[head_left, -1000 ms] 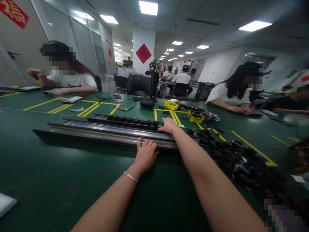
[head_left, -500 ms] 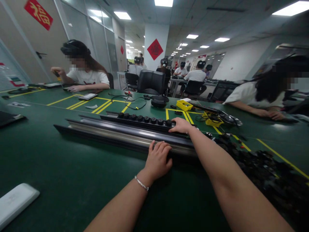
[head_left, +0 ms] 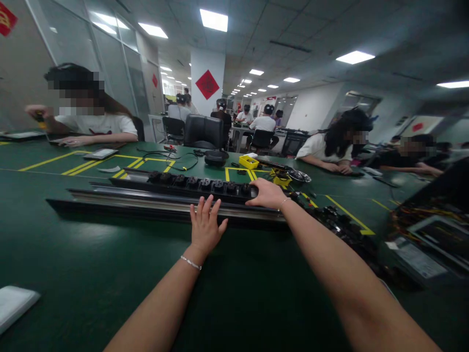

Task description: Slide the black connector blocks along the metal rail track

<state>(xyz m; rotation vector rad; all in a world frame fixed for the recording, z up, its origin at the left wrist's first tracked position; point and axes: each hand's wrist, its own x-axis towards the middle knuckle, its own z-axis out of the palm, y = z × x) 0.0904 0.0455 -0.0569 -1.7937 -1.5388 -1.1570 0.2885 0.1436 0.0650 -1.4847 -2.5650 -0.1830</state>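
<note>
A long socket strip [head_left: 183, 180], a black metal channel with a row of round black sockets, lies across the green table. My right hand [head_left: 269, 194] is curled over its right end, thumb in front and fingers behind. What sits under the palm is hidden. In front of it lie more long metal channels [head_left: 128, 201], parallel to the strip, with shiny inner faces. My left hand [head_left: 205, 229] has its fingers spread, the fingertips lying over the front channel's edge.
A heap of black parts [head_left: 333, 217] lies right of the channels, with a computer power supply [head_left: 417, 256] beyond. Yellow bins [head_left: 249, 161], a black case [head_left: 216, 158] and cables occupy the far side. A white object [head_left: 16, 305] is at near left. Co-workers [head_left: 91, 122] sit across the table.
The view has swung to the right. My left hand has shifted left along the front channel and its fingers have spread. My right hand stays at the socket strip's right end.
</note>
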